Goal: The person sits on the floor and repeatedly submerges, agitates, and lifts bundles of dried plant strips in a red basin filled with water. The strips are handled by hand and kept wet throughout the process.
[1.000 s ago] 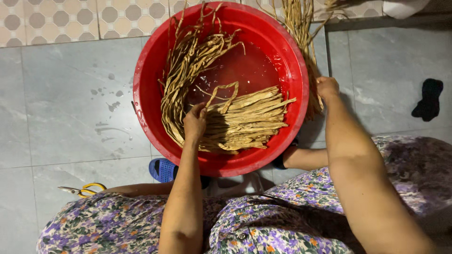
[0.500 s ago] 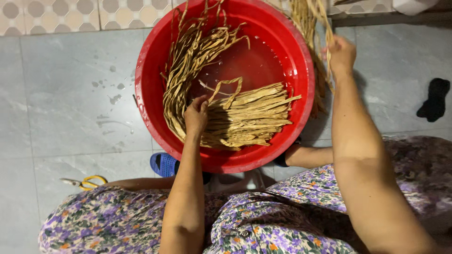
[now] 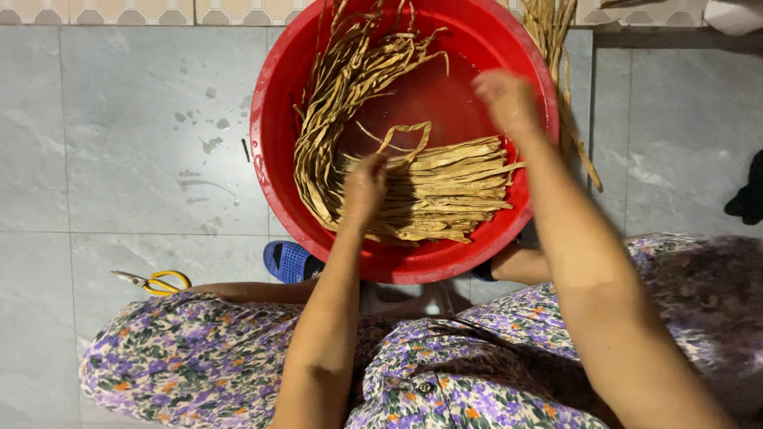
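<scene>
A round red basin (image 3: 274, 183) stands on the grey tiled floor between my knees, with shallow water inside. Long tan plant strips (image 3: 342, 87) curl along its left side. A straight bundle of the same strips (image 3: 457, 187) lies across the near half. My left hand (image 3: 364, 187) rests on the left end of this bundle with its fingers curled around the strips. My right hand (image 3: 509, 99) hovers blurred over the basin's right side, just inside the rim. Whether it holds anything is unclear. More strips (image 3: 560, 71) hang outside the basin beyond the right rim.
Yellow-handled scissors (image 3: 155, 282) lie on the floor to the left. A blue sandal (image 3: 290, 260) sits at the basin's near edge. A dark object (image 3: 747, 199) lies at the far right. My floral-clad knees (image 3: 191, 357) fill the bottom.
My right hand has moved from the strips outside the right rim to a spot over the basin. My left hand stays on the bundle. The view has shifted closer.
</scene>
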